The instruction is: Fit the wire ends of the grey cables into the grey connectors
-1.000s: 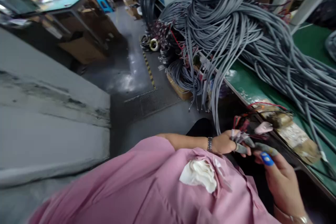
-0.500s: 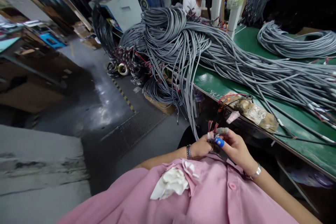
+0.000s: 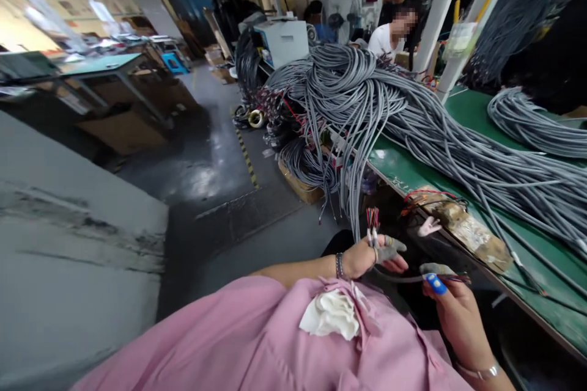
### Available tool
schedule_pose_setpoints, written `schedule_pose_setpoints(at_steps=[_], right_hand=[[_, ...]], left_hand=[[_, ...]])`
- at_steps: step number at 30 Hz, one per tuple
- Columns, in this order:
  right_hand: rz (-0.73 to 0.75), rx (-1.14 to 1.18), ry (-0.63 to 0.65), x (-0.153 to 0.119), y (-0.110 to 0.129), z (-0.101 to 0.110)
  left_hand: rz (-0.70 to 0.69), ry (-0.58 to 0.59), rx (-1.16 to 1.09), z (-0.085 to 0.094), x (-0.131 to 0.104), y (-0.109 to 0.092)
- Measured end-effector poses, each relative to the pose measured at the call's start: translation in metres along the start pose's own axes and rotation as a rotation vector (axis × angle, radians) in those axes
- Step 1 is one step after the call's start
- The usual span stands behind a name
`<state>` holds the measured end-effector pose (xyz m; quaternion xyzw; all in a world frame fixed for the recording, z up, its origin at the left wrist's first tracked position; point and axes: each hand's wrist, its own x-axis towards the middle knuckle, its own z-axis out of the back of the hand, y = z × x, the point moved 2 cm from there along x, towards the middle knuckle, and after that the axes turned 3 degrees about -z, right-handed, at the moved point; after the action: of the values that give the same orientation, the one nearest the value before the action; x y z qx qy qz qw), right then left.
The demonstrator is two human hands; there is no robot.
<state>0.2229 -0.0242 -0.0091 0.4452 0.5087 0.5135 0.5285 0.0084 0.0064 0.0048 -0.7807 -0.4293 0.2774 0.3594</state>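
Note:
My left hand (image 3: 373, 256), with grey finger covers, is closed on grey cable ends (image 3: 373, 237) whose red and green wires point upward. To its right, my right hand (image 3: 452, 293) pinches a single grey cable (image 3: 406, 280) between thumb and forefinger, its thin wires sticking out to the right. Blue tape wraps the right thumb. That cable runs across to the left hand. Both hands are in front of my pink shirt, beside the table edge.
A large pile of grey cables (image 3: 348, 85) lies over the green table (image 3: 389, 156) and hangs off its edge. A taped brown block (image 3: 468, 229) is at that edge. A person in white (image 3: 383, 41) is behind the pile. A cardboard box (image 3: 302, 186) stands on the floor.
My hands have moved apart, the right one going right with one cable's end. The view has tilted up and turned left, showing more of the room.

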Motion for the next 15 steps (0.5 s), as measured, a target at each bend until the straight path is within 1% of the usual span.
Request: schedule_pose_setpoints(at_steps=[2,3,6,8,11,13,15], right_hand=[[-0.065,-0.054,0.063,-0.001,-0.003,0.001],[-0.097,-0.083,0.108,-0.002,-0.002,-0.002],[-0.142,-0.092,0.22,0.0,0.01,-0.018],[-0.134,-0.035,0.285,0.002,0.018,-0.029],[-0.116,0.038,0.301,0.003,0.021,-0.037],[-0.118,0.062,0.293,0.001,0.018,-0.036],[-0.111,0.125,0.258,-0.002,0.016,-0.031]], left_hand=[[-0.053,-0.046,-0.019,0.002,-0.001,-0.006],[-0.063,-0.053,-0.024,0.0,-0.002,-0.01],[-0.085,-0.044,0.044,-0.015,-0.004,-0.015],[-0.062,-0.037,0.157,-0.026,-0.006,-0.012],[0.036,0.012,0.334,-0.035,-0.011,-0.001],[0.087,0.024,0.414,-0.034,-0.013,0.005],[0.087,0.019,0.489,-0.031,-0.014,0.008]])
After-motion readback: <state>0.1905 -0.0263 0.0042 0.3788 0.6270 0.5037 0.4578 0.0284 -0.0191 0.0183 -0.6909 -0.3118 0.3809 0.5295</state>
